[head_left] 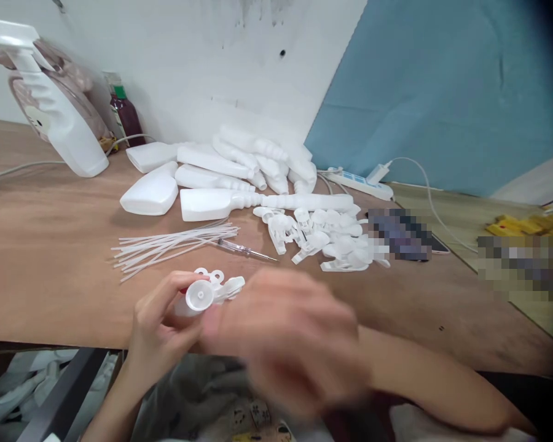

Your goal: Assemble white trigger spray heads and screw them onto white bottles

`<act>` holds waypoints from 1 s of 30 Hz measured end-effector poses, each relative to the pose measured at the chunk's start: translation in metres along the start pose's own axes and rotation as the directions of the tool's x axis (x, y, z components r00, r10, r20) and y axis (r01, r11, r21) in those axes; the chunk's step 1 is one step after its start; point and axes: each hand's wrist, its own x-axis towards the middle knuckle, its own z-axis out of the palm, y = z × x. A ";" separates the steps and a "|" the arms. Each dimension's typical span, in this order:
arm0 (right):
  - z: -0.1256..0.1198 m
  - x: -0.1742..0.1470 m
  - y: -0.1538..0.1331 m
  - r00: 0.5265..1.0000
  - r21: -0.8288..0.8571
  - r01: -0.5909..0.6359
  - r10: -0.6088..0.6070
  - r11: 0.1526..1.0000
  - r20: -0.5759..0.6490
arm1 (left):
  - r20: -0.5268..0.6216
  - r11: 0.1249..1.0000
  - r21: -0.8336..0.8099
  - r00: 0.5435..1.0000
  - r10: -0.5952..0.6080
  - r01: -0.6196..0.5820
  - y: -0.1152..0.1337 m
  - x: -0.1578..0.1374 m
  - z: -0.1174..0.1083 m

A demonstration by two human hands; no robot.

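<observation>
My left hand (153, 316) is closed around a white trigger spray head (200, 297), its round cup with a small central pin turned towards me. My right hand (299, 334) is smeared by motion just to the right of it, so its fingers cannot be read. Between the hands a pale plastic piece (230, 288) shows, partly hidden. Small white rings (216, 275) lie just beyond the spray head. Farther back are a bundle of thin white tubes (166, 245), a clear-handled screwdriver (239, 248) and a heap of white spray heads (327, 236).
Several white bottles (212, 204) are piled against the wall. One bottle with its sprayer (64, 116) stands at the far left, near a dark red bottle (128, 116). A power strip (362, 183) and a phone (403, 234) are at the right. More white bottles (27, 387) sit below the table edge.
</observation>
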 end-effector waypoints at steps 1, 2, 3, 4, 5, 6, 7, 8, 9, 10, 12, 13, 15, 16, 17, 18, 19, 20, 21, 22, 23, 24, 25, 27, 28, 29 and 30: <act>-0.002 0.016 0.010 0.999 -0.021 0.008 -0.007 1.000 0.040 | 0.002 1.000 0.005 1.000 -0.020 0.020 0.001 -0.001 0.001; -0.003 0.030 0.019 0.998 -0.035 0.007 -0.005 0.999 0.063 | 0.017 0.999 0.010 0.999 -0.033 0.033 0.001 -0.001 0.002; -0.003 0.041 0.026 0.995 -0.064 0.000 0.007 0.998 0.098 | 0.043 0.999 0.011 0.998 -0.036 0.036 0.002 -0.002 0.003; -0.001 0.050 0.033 0.980 -0.166 0.001 0.032 0.986 0.196 | 0.070 0.999 0.007 0.997 -0.034 0.034 0.002 -0.002 0.005; 0.002 0.056 0.039 0.956 -0.272 0.008 0.072 0.962 0.283 | 0.095 1.000 -0.004 0.995 -0.028 0.029 0.002 -0.003 0.006; 0.007 0.060 0.044 0.927 -0.354 0.038 0.099 0.934 0.363 | 0.115 1.000 -0.018 0.993 -0.021 0.023 0.003 -0.003 0.008; 0.013 0.061 0.048 0.900 -0.418 0.068 0.125 0.906 0.417 | 0.130 0.999 -0.031 0.991 -0.016 0.020 0.003 -0.004 0.009; 0.019 0.061 0.052 0.882 -0.465 0.088 0.149 0.881 0.448 | 0.142 0.999 -0.043 0.990 -0.013 0.020 0.003 -0.004 0.011; 0.024 0.060 0.054 0.870 -0.492 0.106 0.159 0.864 0.467 | 0.157 0.999 -0.052 0.988 -0.009 0.017 0.003 -0.004 0.012; 0.029 0.059 0.057 0.867 -0.511 0.120 0.161 0.851 0.471 | 0.169 0.998 -0.059 0.986 -0.002 0.012 0.003 -0.005 0.013; 0.033 0.055 0.058 0.874 -0.531 0.139 0.149 0.836 0.463 | 0.182 0.998 -0.063 0.983 0.005 0.006 0.003 -0.005 0.014; 0.033 0.053 0.057 0.882 -0.541 0.144 0.140 0.829 0.450 | 0.183 0.998 -0.066 0.983 0.007 0.005 0.003 -0.005 0.014; 0.026 0.051 0.052 0.904 -0.565 0.146 0.122 0.812 0.410 | 0.189 0.997 -0.074 0.982 0.000 0.014 0.003 -0.006 0.015; 0.020 0.049 0.048 0.919 -0.578 0.143 0.108 0.803 0.378 | 0.195 0.996 -0.081 0.981 -0.006 0.022 0.004 -0.007 0.016; 0.013 0.048 0.044 0.939 -0.591 0.139 0.084 0.795 0.335 | 0.205 0.996 -0.087 0.979 -0.009 0.027 0.005 -0.008 0.017; 0.005 0.047 0.038 0.958 -0.596 0.134 0.049 0.792 0.281 | 0.219 0.995 -0.094 0.976 -0.008 0.030 0.005 -0.009 0.018; -0.003 0.045 0.032 0.979 -0.586 0.121 0.002 0.801 0.206 | 0.239 0.994 -0.101 0.971 -0.005 0.030 0.006 -0.010 0.019; -0.012 0.044 0.025 0.989 -0.542 0.118 -0.052 0.832 0.135 | 0.258 0.994 -0.108 0.966 0.002 0.026 0.007 -0.011 0.020; -0.020 0.042 0.018 0.994 -0.474 0.110 -0.092 0.874 0.061 | 0.271 0.993 -0.113 0.962 0.010 0.021 0.008 -0.012 0.021; -0.028 0.039 0.010 0.993 -0.390 0.096 -0.114 0.916 -0.024 | 0.281 0.993 -0.114 0.960 0.016 0.017 0.009 -0.013 0.022; -0.035 0.036 0.002 0.990 -0.285 0.073 -0.105 0.956 -0.098 | 0.284 0.994 -0.112 0.958 0.019 0.014 0.009 -0.014 0.023; -0.040 0.033 -0.005 0.982 -0.175 0.049 -0.079 0.983 -0.169 | 0.281 0.994 -0.107 0.959 0.019 0.012 0.010 -0.014 0.023; -0.045 0.029 -0.013 0.975 -0.071 0.028 -0.043 0.997 -0.218 | 0.274 0.995 -0.100 0.961 0.017 0.011 0.010 -0.015 0.023; -0.050 0.020 -0.025 0.954 0.106 0.007 0.025 0.994 -0.298 | 0.260 0.996 -0.091 0.965 0.009 0.015 0.009 -0.015 0.023; -0.052 0.016 -0.029 0.953 0.168 -0.010 0.060 0.986 -0.297 | 0.253 0.996 -0.090 0.967 0.008 0.016 0.009 -0.015 0.023; -0.052 0.012 -0.033 0.956 0.222 -0.024 0.087 0.975 -0.278 | 0.246 0.996 -0.094 0.969 0.013 0.010 0.009 -0.015 0.023; -0.052 0.008 -0.035 0.966 0.269 -0.020 0.088 0.963 -0.242 | 0.236 0.995 -0.100 0.971 0.026 -0.003 0.008 -0.015 0.023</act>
